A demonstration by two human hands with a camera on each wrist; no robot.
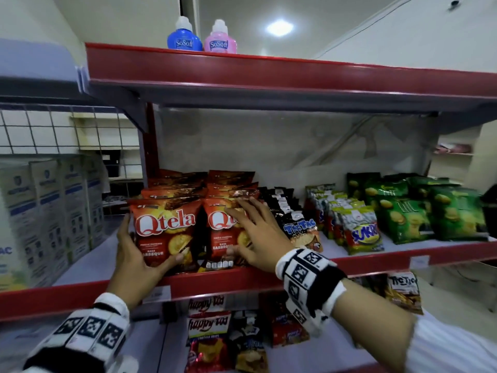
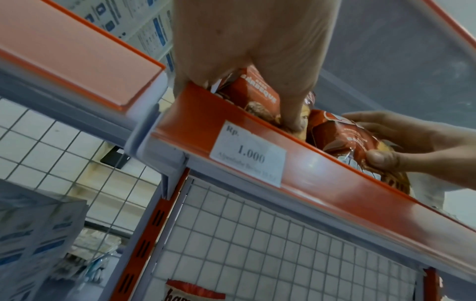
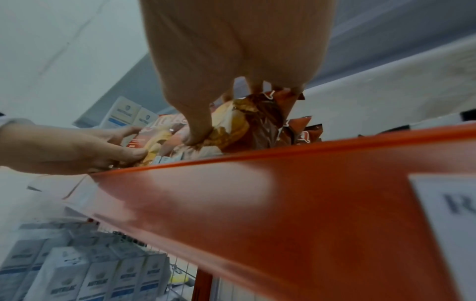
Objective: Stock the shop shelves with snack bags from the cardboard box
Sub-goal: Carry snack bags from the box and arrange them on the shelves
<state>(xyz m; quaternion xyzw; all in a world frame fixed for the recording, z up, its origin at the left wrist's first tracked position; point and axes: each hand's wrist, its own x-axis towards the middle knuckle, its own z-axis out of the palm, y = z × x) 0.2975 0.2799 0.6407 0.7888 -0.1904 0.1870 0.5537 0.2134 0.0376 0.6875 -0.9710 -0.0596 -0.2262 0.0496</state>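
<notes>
Fingers (image 1: 236, 211) of right hand (image 1: 255, 232) lying spread, pressing right Qtela bag (image 1: 223, 232) | left hand (image 1: 134, 254) gripping left Qtela bag (image 1: 164, 232), frame centre, on shelf (image 1: 242, 281) | advice: be squaring fronts behind lip, pressing lightly.

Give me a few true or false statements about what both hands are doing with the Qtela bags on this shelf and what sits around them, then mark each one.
1. The left hand holds the front left Qtela bag. True.
2. The right hand hangs clear of the bags. False: it rests on the front right Qtela bag, thumb at its lower edge.
3. Two SoSoft bottles stand on the top shelf. True.
4. The green bags sit left of the Qtela bags. False: far right.
</notes>
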